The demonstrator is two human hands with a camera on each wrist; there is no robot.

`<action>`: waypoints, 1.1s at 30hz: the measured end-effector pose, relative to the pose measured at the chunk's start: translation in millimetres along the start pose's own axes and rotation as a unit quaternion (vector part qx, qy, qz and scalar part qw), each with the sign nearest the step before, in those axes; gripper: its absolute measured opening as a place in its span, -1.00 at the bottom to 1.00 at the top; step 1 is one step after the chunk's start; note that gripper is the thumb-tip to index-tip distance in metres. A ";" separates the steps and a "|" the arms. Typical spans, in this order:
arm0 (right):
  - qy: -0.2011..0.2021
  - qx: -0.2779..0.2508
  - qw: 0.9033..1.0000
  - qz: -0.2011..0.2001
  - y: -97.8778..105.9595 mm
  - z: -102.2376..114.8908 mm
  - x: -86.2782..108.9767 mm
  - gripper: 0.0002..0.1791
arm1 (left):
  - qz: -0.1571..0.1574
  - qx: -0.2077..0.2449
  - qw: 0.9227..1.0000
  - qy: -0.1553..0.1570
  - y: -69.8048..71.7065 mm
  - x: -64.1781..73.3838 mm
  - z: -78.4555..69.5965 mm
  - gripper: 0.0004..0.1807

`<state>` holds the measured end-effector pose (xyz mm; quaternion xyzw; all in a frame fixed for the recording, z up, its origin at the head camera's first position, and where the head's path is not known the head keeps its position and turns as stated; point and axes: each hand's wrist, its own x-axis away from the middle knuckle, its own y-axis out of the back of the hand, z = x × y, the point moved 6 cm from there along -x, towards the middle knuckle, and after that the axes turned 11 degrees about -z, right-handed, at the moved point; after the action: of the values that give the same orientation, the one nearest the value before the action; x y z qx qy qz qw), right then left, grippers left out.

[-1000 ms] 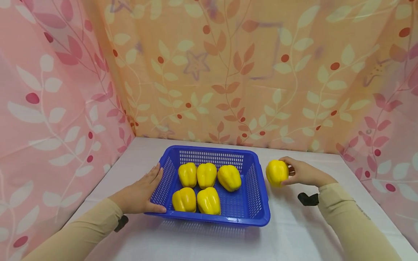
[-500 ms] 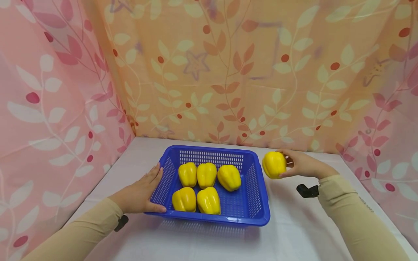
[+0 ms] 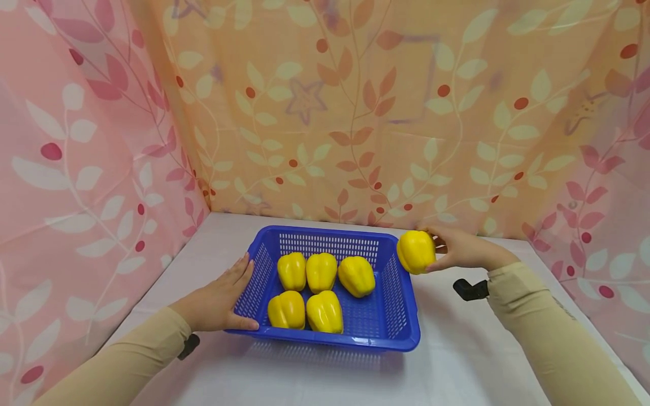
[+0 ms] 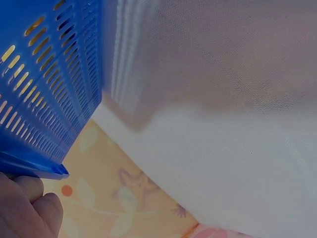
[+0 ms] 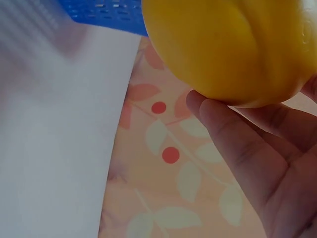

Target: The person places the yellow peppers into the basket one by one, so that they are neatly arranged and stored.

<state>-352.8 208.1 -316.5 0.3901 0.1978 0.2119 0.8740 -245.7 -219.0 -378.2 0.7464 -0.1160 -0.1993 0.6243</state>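
My right hand (image 3: 466, 249) holds a yellow bell pepper (image 3: 416, 252) between fingertips and thumb, raised beside the right rim of a blue plastic basket (image 3: 376, 341). Close up in the right wrist view, the fingertips (image 5: 218, 115) press against the underside of that pepper. Across the basket's left rim rests my left hand (image 3: 215, 300), its fingers stretched along the edge and its thumb on the front corner. Several yellow peppers (image 3: 321, 272) lie inside the basket, in a back row and a front row. The left wrist view catches the perforated basket wall (image 4: 54, 74) and a few knuckles.
A white-covered table (image 3: 457, 349) carries the basket. Leaf-patterned cloth (image 3: 355, 113) hangs behind it, with pink cloth (image 3: 91, 169) on the left and more on the right. A black wrist mount (image 3: 470, 290) sticks out from the right sleeve.
My right hand has lifted the bell pepper and moved it left, from beside the basket to its right rim. The left hand and basket have stayed put.
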 end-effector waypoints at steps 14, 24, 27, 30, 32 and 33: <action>0.034 0.003 0.999 0.042 -14.9 35.8 -17.8 -0.13 | -0.002 0.000 1.000 0.001 -0.5 -0.3 1.7 0.38; 0.040 0.011 0.997 0.068 -34.4 58.1 -29.6 -0.04 | -0.006 0.001 1.000 -0.004 0.5 -0.2 0.5 0.37; 0.049 -0.001 0.996 0.079 -42.1 64.1 -33.7 -0.11 | -0.008 0.001 1.000 -0.005 0.3 -0.1 0.6 0.37; 0.061 0.002 0.994 0.087 -49.1 67.6 -37.3 -0.19 | -0.008 -0.003 1.000 -0.003 -0.5 0.1 2.0 0.37; 0.062 0.015 0.994 0.091 -53.3 68.3 -39.1 -0.20 | -0.006 -0.004 1.000 -0.001 -0.9 0.3 2.5 0.37; 0.063 0.024 0.994 0.090 -55.1 68.5 -39.9 -0.21 | -0.005 -0.004 1.000 0.001 -1.2 0.2 2.9 0.37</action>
<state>-339.2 112.9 -309.1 0.4130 0.2220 0.3092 0.8274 -246.9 -221.4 -379.8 0.7444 -0.1106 -0.2020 0.6267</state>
